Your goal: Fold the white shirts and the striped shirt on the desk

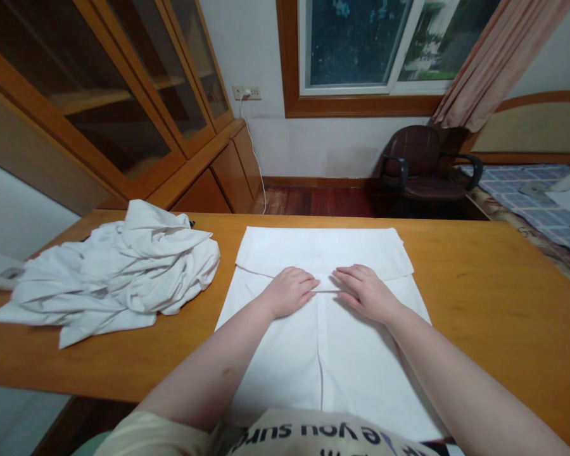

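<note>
A white garment (pixel 370 361), which looks like a shirt or coat, lies flat in front of me. A strip with a slit runs down its middle, and its far part is folded over in a broad band (pixel 320 250). My left hand (pixel 292 290) rests on the band's near edge, fingers stretched to the right and thumb close to the edge. Opposite it, my right hand (pixel 363 292) lies on the same edge, fingers pointing left and thumb apart. Between the fingertips is a small gap. Both palms face down, so their undersides are hidden.
A crumpled heap of white cloth (pixel 118 266) sits on the left of the wooden table (pixel 494 304). Beyond the table are a glass-fronted cabinet (pixel 190 142), a wall socket with a white cable (pixel 251 139) and a dark chair (pixel 415 158). A bed (pixel 536 183) stands at the right.
</note>
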`<state>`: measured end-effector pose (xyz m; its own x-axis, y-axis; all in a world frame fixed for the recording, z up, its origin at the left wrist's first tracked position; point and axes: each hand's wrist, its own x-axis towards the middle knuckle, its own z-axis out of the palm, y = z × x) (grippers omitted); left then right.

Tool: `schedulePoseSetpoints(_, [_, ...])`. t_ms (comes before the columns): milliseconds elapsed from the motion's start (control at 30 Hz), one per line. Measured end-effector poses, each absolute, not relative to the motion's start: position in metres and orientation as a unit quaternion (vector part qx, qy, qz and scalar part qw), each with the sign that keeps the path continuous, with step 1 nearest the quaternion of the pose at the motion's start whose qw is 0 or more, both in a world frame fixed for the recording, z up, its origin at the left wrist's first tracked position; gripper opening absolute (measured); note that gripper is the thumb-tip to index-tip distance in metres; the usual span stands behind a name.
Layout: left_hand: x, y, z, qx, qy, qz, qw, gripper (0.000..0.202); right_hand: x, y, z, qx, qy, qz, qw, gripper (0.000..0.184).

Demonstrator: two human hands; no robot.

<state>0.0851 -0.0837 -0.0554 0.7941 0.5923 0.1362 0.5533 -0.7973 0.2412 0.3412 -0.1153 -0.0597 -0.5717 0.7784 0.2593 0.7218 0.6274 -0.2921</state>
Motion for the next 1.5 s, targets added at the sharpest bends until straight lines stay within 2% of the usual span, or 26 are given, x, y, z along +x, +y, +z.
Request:
schedulePoseSetpoints(67, [0.09, -0.084, -0.063, 0.943, 0.303, 0.089, 0.102, 0.046, 0.332, -0.118, -0.065, -0.415, -0.89, 0.085, 0.166, 0.065])
schedulePoseSetpoints(133, [0.091, -0.081, -0.071, 0.938, 0.32, 0.07, 0.118, 0.055, 0.324, -0.119, -0.073, -0.418, -0.893, 0.095, 0.137, 0.072])
schedulePoseSetpoints(333, [0.073, -0.065, -0.084, 0.879, 0.449, 0.065, 0.15, 0.052, 0.328, -0.114, -0.091, -0.554, -0.826, 0.069, 0.082, 0.067])
schedulePoseSetpoints(567, [0.033, -0.035, -0.089, 0.764, 0.637, 0.036, 0.098, 0.059, 0.375, -0.09, -0.093, -0.71, -0.702, 0.056, 0.034, 0.07])
schedulePoseSetpoints(900, [0.027, -0.003, -0.091, 0.746, 0.659, 0.029, 0.091, 0.066, 0.423, -0.048, -0.093, -0.76, -0.647, 0.054, 0.031, 0.075])
schedulePoseSetpoints(1033, [0.029, 0.011, -0.085, 0.742, 0.667, 0.054, 0.036, 0.055, 0.428, -0.031, -0.093, -0.757, -0.651, 0.043, 0.035, 0.072])
schedulePoseSetpoints(1200, [0.027, 0.027, -0.084, 0.721, 0.686, 0.094, -0.03, 0.038, 0.424, -0.021, -0.086, -0.776, -0.628, -0.008, 0.062, 0.058])
schedulePoseSetpoints(1367, [0.024, 0.048, -0.077, 0.729, 0.684, 0.021, -0.006, 0.041, 0.417, -0.007, -0.073, -0.775, -0.625, -0.091, 0.009, 0.047])
schedulePoseSetpoints(1500, [0.018, 0.071, -0.067, 0.748, 0.663, -0.027, 0.021, 0.051, 0.418, 0.011, -0.071, -0.728, -0.679, -0.094, -0.024, 0.045])
